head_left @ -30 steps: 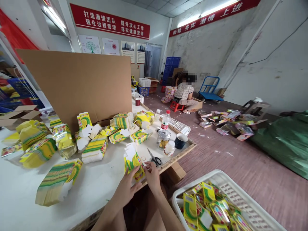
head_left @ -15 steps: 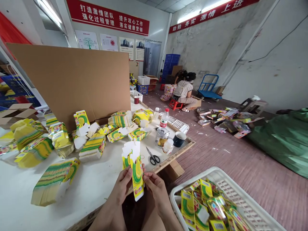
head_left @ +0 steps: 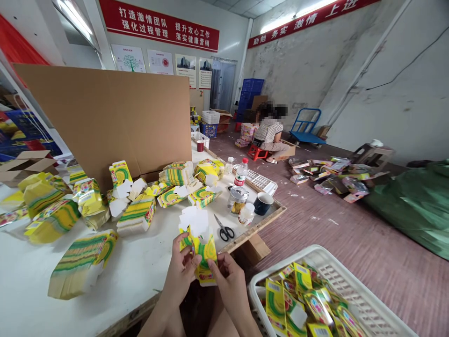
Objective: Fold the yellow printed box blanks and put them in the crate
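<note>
A yellow-and-green folding carton [head_left: 207,250] is held between my two hands over the table's front edge. My left hand [head_left: 180,269] is closed on its left side, with the thumb across the front. My right hand [head_left: 229,277] pinches the lower right side. White flaps [head_left: 194,220] stick up above the fingers; whether a second carton is in my left hand I cannot tell. Just right of the carton lies a pair of black-handled scissors [head_left: 224,229]. A stack of flat cartons [head_left: 82,264] rests on the white tabletop [head_left: 140,262] to the left.
A white plastic basket [head_left: 257,306] full of yellow cartons stands at lower right. Along the table's right side are a jar [head_left: 238,201], a white bottle [head_left: 246,214], a dark mug [head_left: 263,203] and a red-capped bottle [head_left: 241,172]. A cardboard sheet [head_left: 115,117] stands behind more cartons.
The carton between my hands was narrow and flat; its front now looks wider and bent. My right hand has shifted slightly right, and my left thumb has moved further across the carton.
</note>
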Demonstrator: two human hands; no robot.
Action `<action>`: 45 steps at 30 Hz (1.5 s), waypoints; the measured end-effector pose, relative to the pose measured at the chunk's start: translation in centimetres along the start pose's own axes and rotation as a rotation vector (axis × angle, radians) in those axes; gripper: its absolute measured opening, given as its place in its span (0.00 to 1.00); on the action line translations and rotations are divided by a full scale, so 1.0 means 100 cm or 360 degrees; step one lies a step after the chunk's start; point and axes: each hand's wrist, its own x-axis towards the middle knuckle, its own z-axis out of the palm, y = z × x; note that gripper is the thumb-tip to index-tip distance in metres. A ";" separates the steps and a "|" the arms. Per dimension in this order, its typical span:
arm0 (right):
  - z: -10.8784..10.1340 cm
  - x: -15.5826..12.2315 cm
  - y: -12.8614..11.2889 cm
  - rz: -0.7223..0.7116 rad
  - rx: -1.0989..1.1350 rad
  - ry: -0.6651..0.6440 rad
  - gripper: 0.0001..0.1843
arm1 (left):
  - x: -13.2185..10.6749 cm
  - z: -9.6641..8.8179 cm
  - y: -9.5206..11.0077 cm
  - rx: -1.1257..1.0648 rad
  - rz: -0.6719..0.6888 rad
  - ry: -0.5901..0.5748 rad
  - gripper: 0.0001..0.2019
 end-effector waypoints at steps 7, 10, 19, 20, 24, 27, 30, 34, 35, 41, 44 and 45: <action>-0.023 0.007 -0.012 -0.0406 -0.0158 -0.0260 0.21 | -0.013 -0.003 0.017 0.0284 0.0027 -0.0433 0.27; -0.033 0.009 -0.022 -0.0437 -0.0164 -0.0423 0.18 | -0.016 -0.006 0.021 0.0263 -0.0037 -0.0571 0.20; -0.042 0.007 -0.033 -0.0370 -0.0229 -0.0492 0.15 | -0.022 -0.006 0.016 0.0055 -0.0229 -0.0656 0.36; -0.042 0.007 -0.032 -0.0390 -0.0214 -0.0412 0.14 | -0.021 -0.007 0.014 0.0077 -0.0244 -0.0659 0.35; -0.046 0.010 -0.027 -0.0250 0.0062 -0.0066 0.17 | -0.016 -0.008 0.011 0.0307 -0.0140 -0.0625 0.29; -0.047 0.010 -0.028 -0.0093 0.0063 -0.0351 0.19 | -0.014 -0.004 0.011 0.0534 -0.0042 -0.0621 0.25; -0.045 0.009 -0.030 -0.0100 -0.0272 -0.0415 0.15 | -0.016 -0.002 0.010 0.0616 -0.0009 -0.0691 0.25; -0.041 0.009 -0.030 -0.0169 -0.0641 -0.0308 0.14 | -0.018 -0.003 0.011 0.0572 -0.0024 -0.0739 0.26; -0.040 0.009 -0.030 -0.0176 -0.0663 -0.0322 0.15 | -0.019 -0.002 0.012 0.0546 -0.0033 -0.0723 0.26; -0.034 0.009 -0.027 -0.0135 -0.0747 -0.0306 0.20 | -0.018 0.007 0.022 0.0432 -0.0091 -0.0670 0.27; -0.039 0.009 -0.028 -0.0117 -0.0745 -0.0311 0.19 | -0.017 0.005 0.023 0.0352 -0.0100 -0.0585 0.26; -0.041 0.009 -0.028 -0.0143 -0.0678 -0.0358 0.19 | -0.017 0.003 0.023 0.0318 -0.0123 -0.0568 0.26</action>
